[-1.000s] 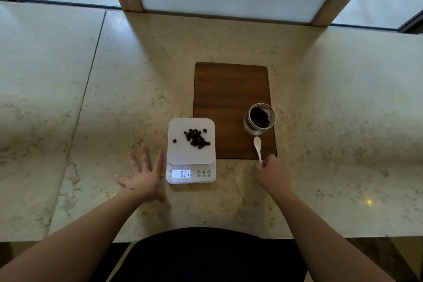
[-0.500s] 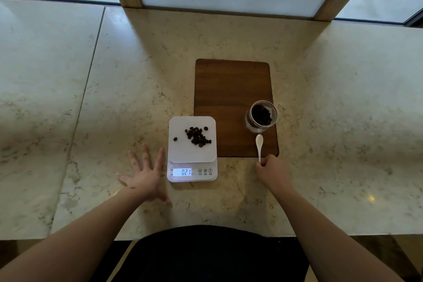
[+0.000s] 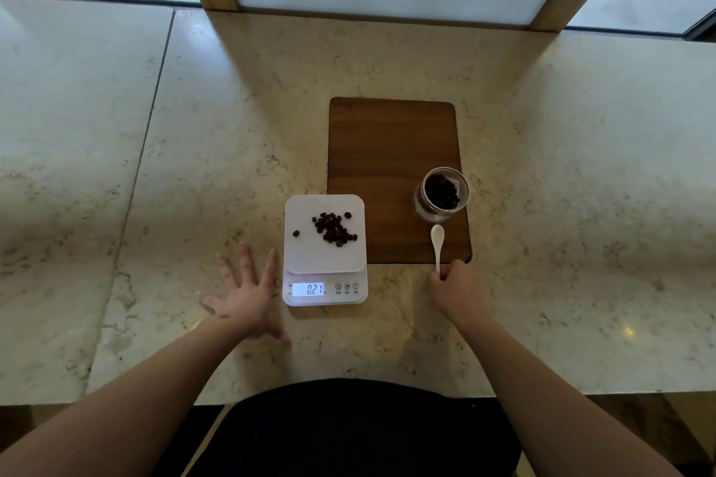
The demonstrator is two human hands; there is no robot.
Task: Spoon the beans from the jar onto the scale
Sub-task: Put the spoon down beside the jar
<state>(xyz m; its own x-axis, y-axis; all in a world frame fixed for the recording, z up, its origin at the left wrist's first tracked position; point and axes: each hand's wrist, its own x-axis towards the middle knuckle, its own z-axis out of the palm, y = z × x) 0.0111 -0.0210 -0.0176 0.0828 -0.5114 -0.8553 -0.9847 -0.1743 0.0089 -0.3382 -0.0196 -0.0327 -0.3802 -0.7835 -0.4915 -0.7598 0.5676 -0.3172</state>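
Hands come first from where I stand: the left hand [image 3: 248, 298] lies flat on the tabletop [image 3: 581, 205] with fingers spread wide, holding nothing, just beside the scale [image 3: 325, 271] but not touching it. The right hand [image 3: 457, 292] has its grip closed on the near end of the spoon [image 3: 437, 244], whose handle runs straight away from the person. The bowl of the spoon looks empty and sits over the board [image 3: 391, 151], just short of the jar [image 3: 441, 196].

Next out, the scale carries a small heap of beans [image 3: 335, 228] with one stray bean off to the left; its display is lit.

Farther on, the jar stands upright and open at the board's right edge, with dark beans showing inside. It lies directly beyond the spoon tip, in line with the handle and close to it.

The step in hand looks like going back for another scoop. Done well, the spoon would tip down past the rim without knocking the jar, come up level, and cross left to the heap slowly so nothing rolls off the platform.
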